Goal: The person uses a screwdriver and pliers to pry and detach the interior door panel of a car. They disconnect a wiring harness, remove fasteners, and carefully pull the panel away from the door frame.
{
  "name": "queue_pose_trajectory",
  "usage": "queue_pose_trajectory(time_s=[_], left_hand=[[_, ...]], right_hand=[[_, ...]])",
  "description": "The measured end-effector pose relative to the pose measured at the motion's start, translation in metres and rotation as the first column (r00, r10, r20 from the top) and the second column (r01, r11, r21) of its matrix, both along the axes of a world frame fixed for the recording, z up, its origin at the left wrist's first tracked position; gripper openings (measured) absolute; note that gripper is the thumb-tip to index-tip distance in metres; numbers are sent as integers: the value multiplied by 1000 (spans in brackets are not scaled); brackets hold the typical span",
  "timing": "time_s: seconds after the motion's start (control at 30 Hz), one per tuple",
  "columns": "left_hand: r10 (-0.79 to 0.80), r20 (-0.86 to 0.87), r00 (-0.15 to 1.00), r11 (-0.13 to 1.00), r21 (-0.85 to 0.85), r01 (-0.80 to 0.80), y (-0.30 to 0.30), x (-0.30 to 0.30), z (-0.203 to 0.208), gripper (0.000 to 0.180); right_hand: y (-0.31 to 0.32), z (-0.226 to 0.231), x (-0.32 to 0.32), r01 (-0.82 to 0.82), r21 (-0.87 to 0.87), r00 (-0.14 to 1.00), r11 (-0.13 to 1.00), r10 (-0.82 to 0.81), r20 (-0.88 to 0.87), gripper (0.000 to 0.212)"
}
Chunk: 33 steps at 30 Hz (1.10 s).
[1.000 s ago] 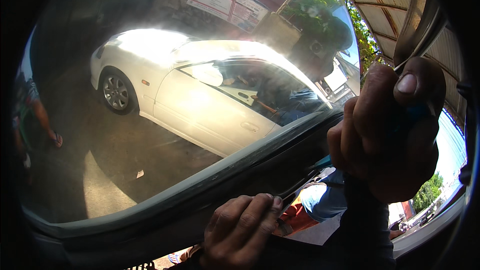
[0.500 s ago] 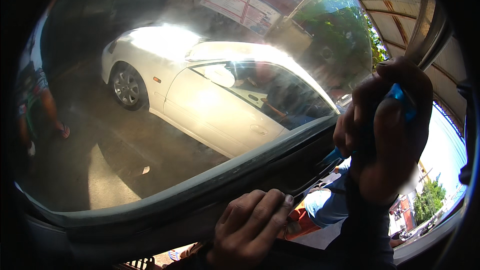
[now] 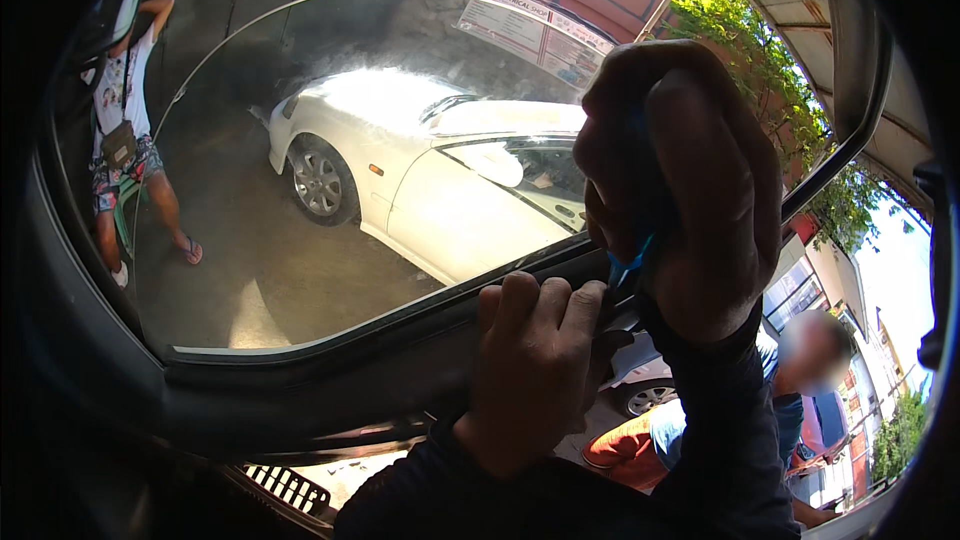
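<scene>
My right hand (image 3: 690, 190) has swung in from the edge and now sits high over the black window seal (image 3: 400, 340), fingers curled tight round a blue-handled tool (image 3: 630, 260) whose tip meets the rubber. My left hand (image 3: 535, 370) has slid up, fingers pressed together on the seal beside it. I judge steady downward pressure works best, tip kept along the glass (image 3: 300, 190) edge, not gouging.

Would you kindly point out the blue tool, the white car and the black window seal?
blue tool (image 3: 630, 262), head view, tip below the right fist.
white car (image 3: 450, 210), head view, door panel.
black window seal (image 3: 330, 340), head view, lower edge strip.
</scene>
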State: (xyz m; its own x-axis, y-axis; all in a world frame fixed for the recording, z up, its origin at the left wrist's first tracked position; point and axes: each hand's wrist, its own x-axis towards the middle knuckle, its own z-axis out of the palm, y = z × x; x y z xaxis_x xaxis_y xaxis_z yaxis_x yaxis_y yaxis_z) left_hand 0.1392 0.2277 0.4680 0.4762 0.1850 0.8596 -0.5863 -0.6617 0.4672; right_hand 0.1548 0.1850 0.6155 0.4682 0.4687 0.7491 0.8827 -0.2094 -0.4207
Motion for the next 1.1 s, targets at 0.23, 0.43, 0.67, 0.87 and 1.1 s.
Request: queue_pose_trajectory(time_s=[0.23,0.43,0.67,0.87,1.1], left_hand=[[-37,49,998,994,-101,42,1,1,-7,26],[-70,22,997,988,-135,73,2,-2,-11,25],[-55,55,997,990,-126,62,8,0,-3,24],[-125,-3,992,941,-316,118,-1,-4,1,23],[-255,21,967,946,-200,254,16,-2,23,24]], right_hand=[[4,-8,7,-82,126,997,989,82,3,56],[7,2,37,-701,68,579,710,623,-526,59],[7,0,37,-583,212,741,784,620,-257,52],[0,16,35,-674,-57,710,737,624,-327,35],[-18,20,41,-635,-40,664,771,520,-537,32]])
